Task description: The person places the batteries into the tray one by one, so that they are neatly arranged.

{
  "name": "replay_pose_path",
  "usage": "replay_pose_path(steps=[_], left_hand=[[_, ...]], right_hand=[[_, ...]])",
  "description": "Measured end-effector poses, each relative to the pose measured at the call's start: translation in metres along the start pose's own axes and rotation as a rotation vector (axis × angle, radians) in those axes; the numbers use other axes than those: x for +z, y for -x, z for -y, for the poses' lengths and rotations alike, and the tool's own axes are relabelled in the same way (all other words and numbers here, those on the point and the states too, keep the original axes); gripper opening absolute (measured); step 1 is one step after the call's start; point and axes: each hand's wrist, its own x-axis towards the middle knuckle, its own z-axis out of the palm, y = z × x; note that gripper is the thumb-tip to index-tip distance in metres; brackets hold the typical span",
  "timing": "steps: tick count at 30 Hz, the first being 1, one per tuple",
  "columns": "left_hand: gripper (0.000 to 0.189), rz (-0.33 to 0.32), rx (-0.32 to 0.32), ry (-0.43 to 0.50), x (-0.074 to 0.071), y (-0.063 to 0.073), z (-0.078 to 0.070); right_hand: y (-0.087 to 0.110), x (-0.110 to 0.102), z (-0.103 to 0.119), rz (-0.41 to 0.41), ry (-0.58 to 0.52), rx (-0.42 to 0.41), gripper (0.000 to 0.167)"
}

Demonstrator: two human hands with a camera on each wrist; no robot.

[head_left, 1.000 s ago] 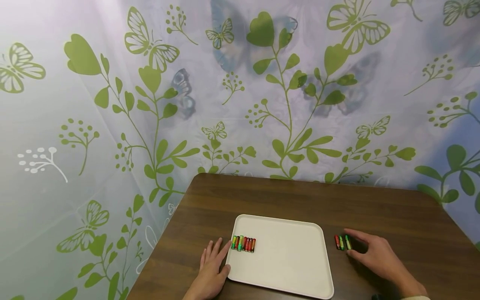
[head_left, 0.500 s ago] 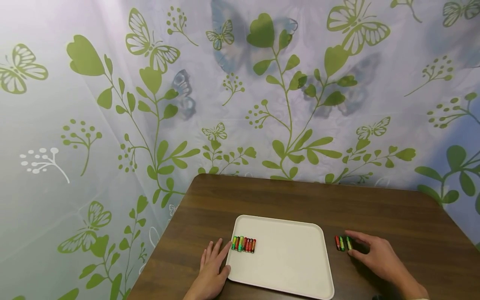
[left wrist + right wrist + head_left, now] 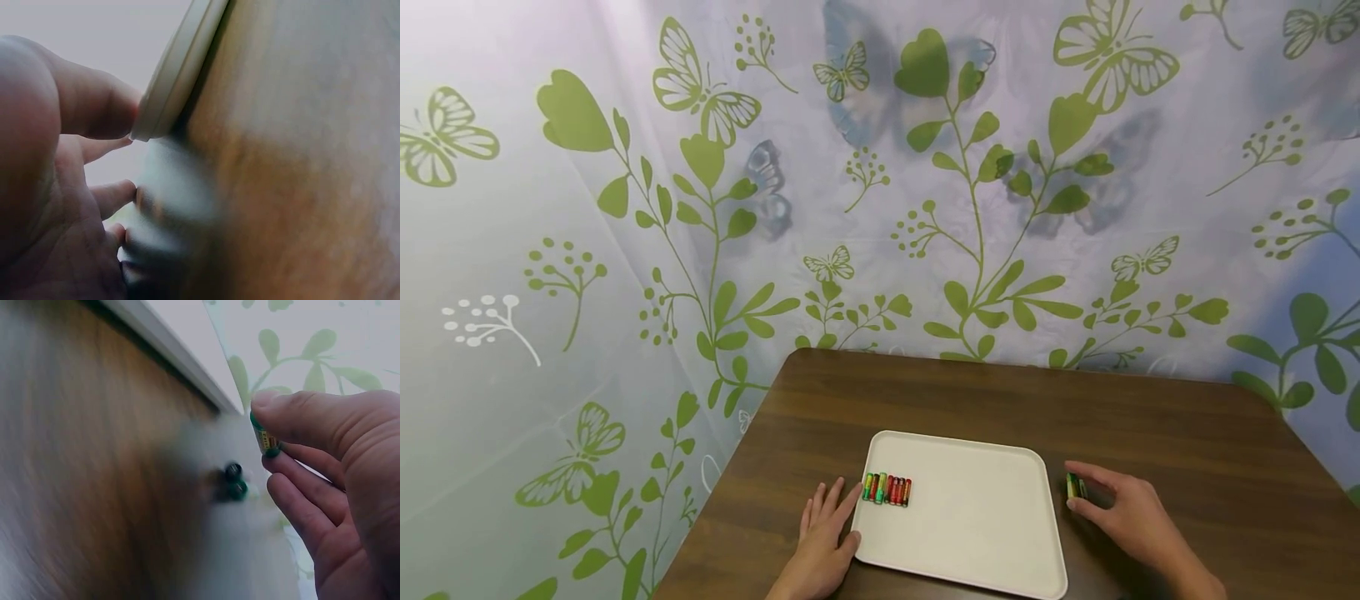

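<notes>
My right hand (image 3: 1131, 510) pinches a green and yellow battery (image 3: 269, 442) between thumb and fingertips, just right of the white tray (image 3: 973, 517). In the right wrist view, two more batteries (image 3: 237, 489) lie on the table beyond it; the head view has them mostly hidden behind the held battery and fingers. Several red and green batteries (image 3: 887, 489) lie side by side in a row at the tray's left edge. My left hand (image 3: 820, 540) rests at that edge with fingers spread, its thumb against the tray rim (image 3: 169, 81) in the left wrist view.
The brown wooden table (image 3: 970, 392) extends behind and to both sides of the tray. A pale curtain (image 3: 880, 283) printed with green leaves and butterflies hangs along the table's far side and to the left.
My right hand has moved left with the green battery, away from its spot on the table and over the two beside it. The left hand and the tray have stayed put.
</notes>
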Motion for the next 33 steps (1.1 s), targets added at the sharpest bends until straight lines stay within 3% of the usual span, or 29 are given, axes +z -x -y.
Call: replay_pose_path(steps=[8, 13, 20, 33], left_hand=[[0.068, -0.037, 0.023, 0.018, 0.004, 0.001, 0.005], [0.069, -0.012, -0.002, 0.006, 0.001, 0.002, 0.002], [0.068, 0.006, -0.01, -0.003, 0.0, 0.002, 0.001], [0.068, 0.007, -0.004, -0.002, -0.001, 0.001, -0.001]], right_hand=[[-0.002, 0.022, 0.021, 0.008, -0.07, 0.015, 0.053], [-0.01, 0.033, 0.041, 0.008, -0.113, 0.016, 0.052], [-0.021, 0.052, 0.065, -0.014, -0.185, -0.064, 0.049], [-0.039, 0.09, 0.103, 0.057, -0.209, -0.14, 0.049]])
